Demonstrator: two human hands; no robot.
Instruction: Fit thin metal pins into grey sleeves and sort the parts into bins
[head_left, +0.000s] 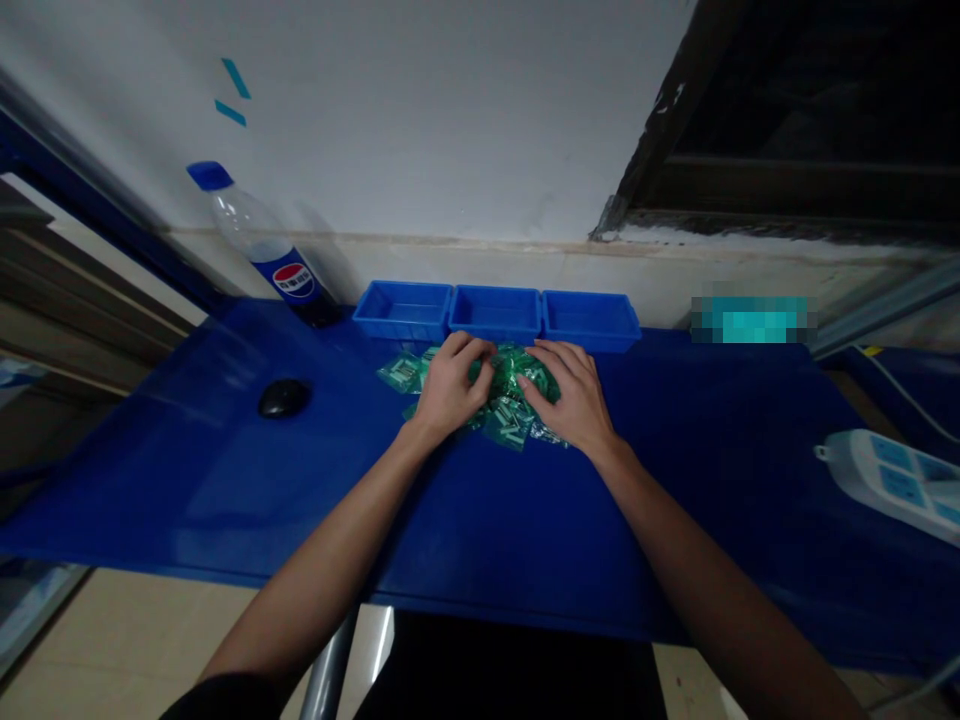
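Note:
Several small clear-green plastic bags with pale, short strip-like pieces inside lie in a loose pile on the blue table. My left hand rests on the left side of the pile, its fingers curled and its thumb close to them, with green bag film between. On the right side lies my right hand, fingers stretched over the bags and thumb apart. One bag sticks out to the left of my left hand. Both palms hide part of the pile.
Three joined blue trays stand behind the pile against the wall. A cola bottle and a black mouse are on the left. At right lie a white power strip and a blurred teal object. The table's front edge is near me.

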